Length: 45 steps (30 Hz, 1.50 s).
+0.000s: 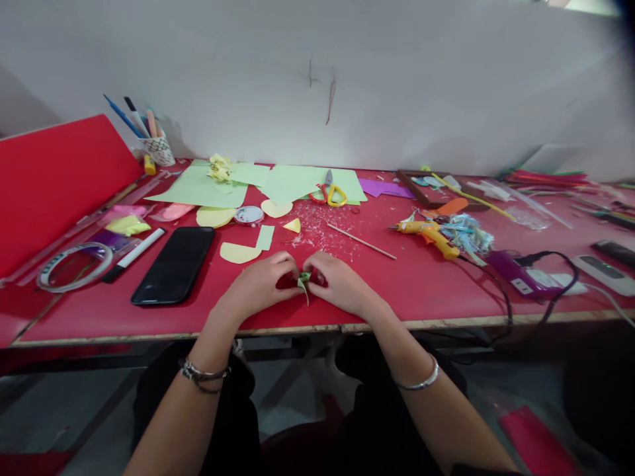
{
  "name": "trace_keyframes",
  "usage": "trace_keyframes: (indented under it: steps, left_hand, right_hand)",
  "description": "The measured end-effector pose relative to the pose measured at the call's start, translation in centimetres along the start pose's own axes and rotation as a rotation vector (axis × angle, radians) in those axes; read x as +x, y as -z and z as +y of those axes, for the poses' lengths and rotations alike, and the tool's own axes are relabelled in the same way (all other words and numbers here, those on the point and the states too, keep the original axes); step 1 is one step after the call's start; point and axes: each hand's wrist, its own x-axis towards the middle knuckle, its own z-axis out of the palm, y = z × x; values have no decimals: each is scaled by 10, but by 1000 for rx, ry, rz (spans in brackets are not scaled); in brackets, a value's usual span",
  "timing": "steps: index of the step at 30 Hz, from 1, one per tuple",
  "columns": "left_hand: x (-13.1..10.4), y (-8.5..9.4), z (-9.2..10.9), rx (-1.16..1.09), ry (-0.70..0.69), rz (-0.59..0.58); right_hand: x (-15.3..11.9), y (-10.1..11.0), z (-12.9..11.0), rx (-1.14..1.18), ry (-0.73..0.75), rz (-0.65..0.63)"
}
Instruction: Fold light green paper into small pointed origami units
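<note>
A small folded piece of green paper [303, 280] is pinched between both hands, just above the red table near its front edge. My left hand [260, 284] closes on it from the left, fingertips and thumb together. From the right, my right hand [340, 281] grips it the same way. A thin pale strip hangs down from the paper. The fingers cover part of it, so its full shape is hidden. Beyond the left hand lie a cut yellow paper shape [239, 252] and a small pale green paper rectangle [265, 238].
A black phone [173, 266] lies at left. Scissors [328, 192] rest on pale green sheets [292, 183] at the back. A thin wooden stick [362, 241] lies among paper scraps. At right are a yellow glue gun [429, 236], its cable and a purple power strip [523, 276].
</note>
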Motion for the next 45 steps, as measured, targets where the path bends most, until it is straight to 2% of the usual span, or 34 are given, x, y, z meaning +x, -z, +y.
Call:
trace_keyframes:
  steps: [10,19,28,37,42,45]
  left_hand:
    - [0,-3,-7,73,-9,45]
    - [1,-2,-7,100,-8,27]
    - [-1,2,-2,-4,-9,46]
    - [-2,6,4,-31,-76,-3]
    - [-2,4,2,-27,-82,6]
    - [-1,3,-1,-26,-77,29]
  right_hand:
    - [-4,8,2,99,13,-14]
    - [-3,9,2,69,30,9]
    - [-2,8,5,19,48,31]
    - [-2,8,8,57,2,51]
    - [-3,10,10,42,-23,98]
    - [-3,10,11,37,-1,184]
